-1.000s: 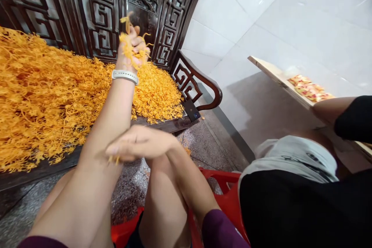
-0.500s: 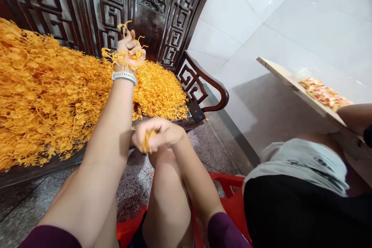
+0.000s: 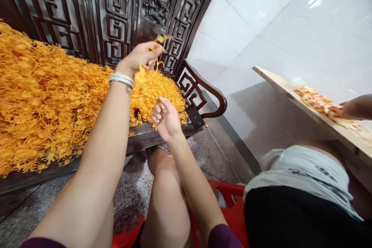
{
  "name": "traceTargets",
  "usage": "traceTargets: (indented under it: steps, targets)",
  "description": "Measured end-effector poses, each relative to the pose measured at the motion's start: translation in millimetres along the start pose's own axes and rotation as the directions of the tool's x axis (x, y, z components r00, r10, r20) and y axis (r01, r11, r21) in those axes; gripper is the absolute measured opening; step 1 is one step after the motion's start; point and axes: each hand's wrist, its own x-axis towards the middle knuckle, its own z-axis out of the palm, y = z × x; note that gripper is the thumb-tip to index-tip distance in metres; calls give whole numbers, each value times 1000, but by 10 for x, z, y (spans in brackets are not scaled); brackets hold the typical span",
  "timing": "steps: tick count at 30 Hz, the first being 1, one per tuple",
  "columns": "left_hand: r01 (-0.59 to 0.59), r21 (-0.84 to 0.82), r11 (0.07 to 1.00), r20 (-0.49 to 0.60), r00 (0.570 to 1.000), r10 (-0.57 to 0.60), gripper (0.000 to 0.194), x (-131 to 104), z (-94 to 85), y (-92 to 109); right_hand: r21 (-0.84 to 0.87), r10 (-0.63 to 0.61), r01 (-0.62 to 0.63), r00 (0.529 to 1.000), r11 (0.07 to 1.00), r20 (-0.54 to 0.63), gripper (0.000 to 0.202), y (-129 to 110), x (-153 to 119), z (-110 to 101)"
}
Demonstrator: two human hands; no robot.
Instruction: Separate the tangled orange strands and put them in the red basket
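My left hand (image 3: 143,58), with a pale watch band on the wrist, is raised over the right part of a heap of orange plastic flower-like pieces (image 3: 58,104). Its fingers are closed around a few of these thin-stemmed pieces (image 3: 161,38), which stick out past the fingertips. Just below the palm, an orange blur (image 3: 141,75) hangs in front of the heap. Lower and to the right, my right hand (image 3: 166,118) is turned palm up near the bench edge. Its fingers are curled in, and nothing shows in them.
The heap lies on a dark carved wooden bench (image 3: 139,139) with a curved armrest (image 3: 217,100). A black phone (image 3: 196,118) rests by the armrest. To the right, a co-worker's hand (image 3: 354,107) touches red-and-yellow pieces (image 3: 316,100) on a wooden board (image 3: 279,85). A red stool (image 3: 229,190) stands below.
My left hand has moved right and slightly down, turning over with its orange pieces. My right hand has moved up and right; the orange pieces in it no longer show.
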Motion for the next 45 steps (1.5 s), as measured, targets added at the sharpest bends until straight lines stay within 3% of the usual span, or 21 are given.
traceTargets:
  steps: [3, 6, 8, 11, 14, 17, 22, 28, 35, 40, 45]
  targets:
    - [90, 361, 928, 228, 957, -181, 28, -55, 130, 151, -38, 12, -13, 1000, 999, -26, 33, 3, 12, -13]
    - [86, 637, 766, 283, 898, -336, 44, -10, 255, 239, -126, -20, 9, 996, 992, -83, 48, 46, 52, -37]
    - [12, 786, 619, 295, 872, -391, 55, 44, 349, 244, -252, -121, 90, 987, 964, -110, 53, 87, 80, -43]
    - [-72, 926, 370, 227, 890, -396, 52, 78, 511, 206, -454, -333, 253, 937, 854, -104, 51, 127, 107, -37]
    - [-66, 966, 248, 146, 935, -322, 43, 45, 671, 150, -552, -494, 364, 863, 750, -103, 44, 126, 123, -43]
    - [-69, 969, 238, 149, 930, -335, 39, 11, 790, 82, -575, -557, 400, 822, 714, -119, 36, 108, 143, -75]
    - [-80, 974, 211, 145, 940, -310, 37, -13, 886, -7, -533, -482, 354, 868, 769, -119, 35, 108, 177, -117]
    - [-62, 969, 238, 120, 964, -239, 43, -62, 879, 24, -497, -507, 405, 858, 768, -84, 31, 135, 201, -153]
    - [-87, 956, 279, 139, 975, -172, 40, -26, 671, -11, -447, -482, 379, 865, 811, -140, 32, 125, 160, -207]
    - [-55, 940, 337, 98, 989, -109, 31, 11, 435, -21, -375, -423, 333, 886, 865, -191, 33, 75, 181, -259]
    - [-29, 900, 435, 39, 999, -14, 22, 15, 323, -12, -372, -355, 274, 919, 887, -170, 36, 39, 191, -272]
